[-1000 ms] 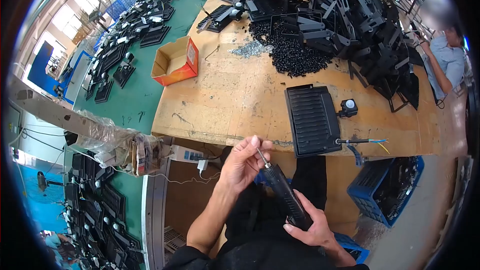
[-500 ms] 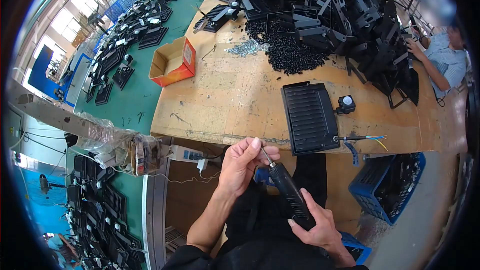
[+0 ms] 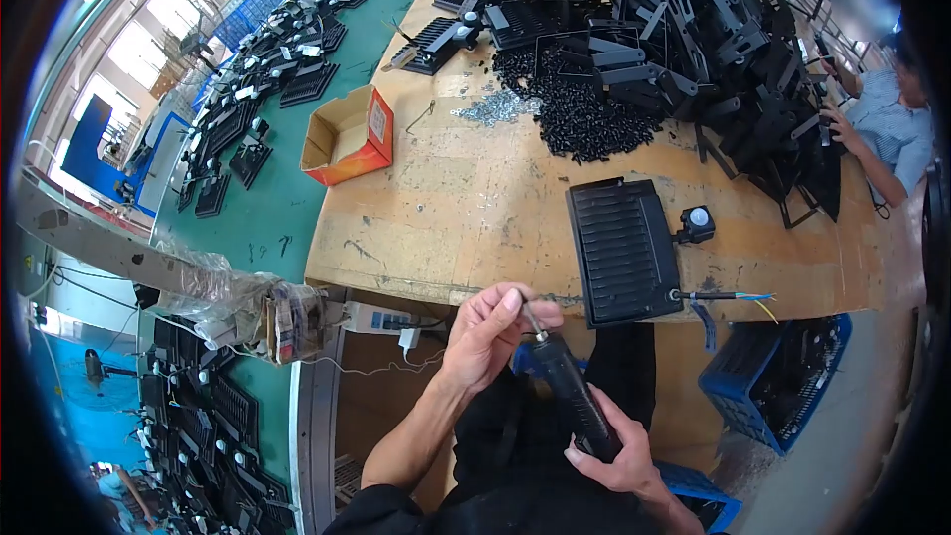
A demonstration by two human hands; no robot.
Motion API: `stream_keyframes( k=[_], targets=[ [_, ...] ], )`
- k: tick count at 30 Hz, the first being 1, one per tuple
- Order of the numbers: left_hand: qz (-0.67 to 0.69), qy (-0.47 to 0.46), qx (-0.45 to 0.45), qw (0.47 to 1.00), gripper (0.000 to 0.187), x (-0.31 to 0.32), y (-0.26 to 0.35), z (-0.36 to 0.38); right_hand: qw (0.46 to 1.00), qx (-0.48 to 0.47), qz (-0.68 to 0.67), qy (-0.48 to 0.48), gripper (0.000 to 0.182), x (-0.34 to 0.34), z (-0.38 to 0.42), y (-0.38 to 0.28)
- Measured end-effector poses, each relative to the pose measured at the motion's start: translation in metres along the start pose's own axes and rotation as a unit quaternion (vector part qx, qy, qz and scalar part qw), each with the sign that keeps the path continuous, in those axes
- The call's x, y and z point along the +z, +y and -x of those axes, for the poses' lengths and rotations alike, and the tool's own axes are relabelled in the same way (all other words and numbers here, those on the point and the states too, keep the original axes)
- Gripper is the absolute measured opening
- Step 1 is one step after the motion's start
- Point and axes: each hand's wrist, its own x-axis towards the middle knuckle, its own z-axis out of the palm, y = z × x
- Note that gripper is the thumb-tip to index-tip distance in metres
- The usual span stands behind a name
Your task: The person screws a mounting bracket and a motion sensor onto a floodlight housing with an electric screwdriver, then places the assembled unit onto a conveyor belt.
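My right hand (image 3: 616, 451) is wrapped round the lower body of a black electric screwdriver (image 3: 567, 376), which tilts up and to the left. At its upper end, my left hand (image 3: 487, 335) pinches around the thin metal bit; whether a screw sits between those fingertips is too small to tell. Just beyond the hands, a black finned floodlight (image 3: 626, 250) lies on the table near its front edge. A small sensor (image 3: 696, 225) with a white dome sticks out from its right side, and a cable (image 3: 728, 295) with bare coloured wires trails below that.
Black screws (image 3: 594, 129) and silver washers (image 3: 495, 106) lie heaped before a pile of black brackets (image 3: 693, 50). An open orange box (image 3: 347, 144) stands left. A green conveyor (image 3: 260, 228) carries more floodlights. Blue crates (image 3: 778, 381) sit below. Another person (image 3: 877, 124) works at right.
The whole view has shifted slightly, with the table appearing lower and further right. Both hands keep their hold on the screwdriver and its bit; the floodlight stays on the table.
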Motion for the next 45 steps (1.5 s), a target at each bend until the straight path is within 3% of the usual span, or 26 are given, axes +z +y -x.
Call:
stream_keyframes(
  k=[2, 4, 5, 6, 8, 10, 11, 13, 14, 16, 18, 20, 24, 29, 31, 34, 38, 43, 45],
  targets=[
    [-0.038, 0.048, -0.045, 0.997, 0.030, 0.014, 0.014, -0.011, 1.000, -0.012, -0.003, 0.025, 0.087, 0.002, -0.012, -0.004],
    [-0.061, 0.009, -0.056, 0.996, 0.039, 0.012, 0.033, -0.034, 0.999, -0.023, -0.002, 0.047, 0.088, 0.000, -0.020, -0.005],
    [-0.224, 0.032, 0.005, 0.974, 0.040, 0.006, 0.045, -0.048, 0.998, -0.024, -0.003, 0.059, 0.088, -0.004, -0.023, -0.005],
    [-0.379, 0.051, 0.067, 0.922, 0.040, 0.000, 0.057, -0.065, 0.997, -0.025, -0.003, 0.073, 0.088, -0.009, -0.025, -0.004],
    [-0.508, 0.122, 0.166, 0.837, 0.037, -0.038, 0.074, -0.120, 0.996, -0.029, 0.004, 0.084, 0.088, -0.018, -0.025, -0.005],
    [-0.680, 0.132, 0.219, 0.688, 0.023, -0.050, 0.094, -0.164, 0.996, -0.013, 0.008, 0.083, 0.088, -0.024, -0.022, -0.004],
    [-0.679, 0.131, 0.218, 0.689, 0.023, -0.060, 0.097, -0.185, 0.996, -0.012, 0.008, 0.084, 0.088, -0.025, -0.021, -0.004],
    [-0.781, 0.085, 0.316, 0.531, 0.021, -0.076, 0.095, -0.219, 0.996, 0.001, 0.019, 0.083, 0.089, -0.027, -0.017, -0.003],
    [-0.781, 0.082, 0.315, 0.533, 0.021, -0.082, 0.094, -0.231, 0.996, 0.003, 0.019, 0.087, 0.089, -0.029, -0.015, -0.003],
    [-0.842, 0.030, 0.299, 0.448, 0.019, -0.084, 0.096, -0.242, 0.996, 0.002, 0.020, 0.084, 0.089, -0.028, -0.006, -0.001],
    [-0.851, 0.024, 0.289, 0.438, 0.017, -0.088, 0.096, -0.249, 0.995, 0.008, 0.023, 0.095, 0.090, -0.029, 0.004, 0.002],
    [-0.867, 0.000, 0.306, 0.393, 0.014, -0.092, 0.097, -0.254, 0.994, 0.015, 0.025, 0.107, 0.090, -0.028, 0.014, 0.005],
    [-0.877, 0.015, 0.305, 0.372, 0.012, -0.091, 0.097, -0.261, 0.989, 0.022, 0.016, 0.142, 0.091, -0.031, 0.038, 0.008],
    [-0.854, -0.030, 0.299, 0.425, 0.011, -0.086, 0.113, -0.231, 0.984, 0.029, -0.005, 0.173, 0.091, -0.036, 0.060, 0.015],
    [-0.773, 0.032, 0.226, 0.591, 0.015, -0.085, 0.116, -0.215, 0.979, 0.027, -0.017, 0.199, 0.090, -0.037, 0.065, 0.017],
    [-0.788, 0.055, 0.275, 0.548, 0.019, -0.088, 0.115, -0.208, 0.976, 0.050, -0.052, 0.205, 0.090, -0.038, 0.066, 0.021],
    [-0.786, 0.060, 0.291, 0.543, 0.019, -0.088, 0.109, -0.220, 0.979, 0.024, -0.022, 0.202, 0.091, -0.040, 0.058, 0.021],
    [-0.830, -0.020, 0.264, 0.491, 0.021, -0.086, 0.116, -0.216, 0.985, 0.041, -0.010, 0.167, 0.092, -0.043, 0.059, 0.018],
    [-0.885, -0.046, 0.266, 0.379, 0.019, -0.084, 0.105, -0.207, 0.985, 0.044, 0.000, 0.169, 0.091, -0.042, 0.056, 0.020]
  ],
)
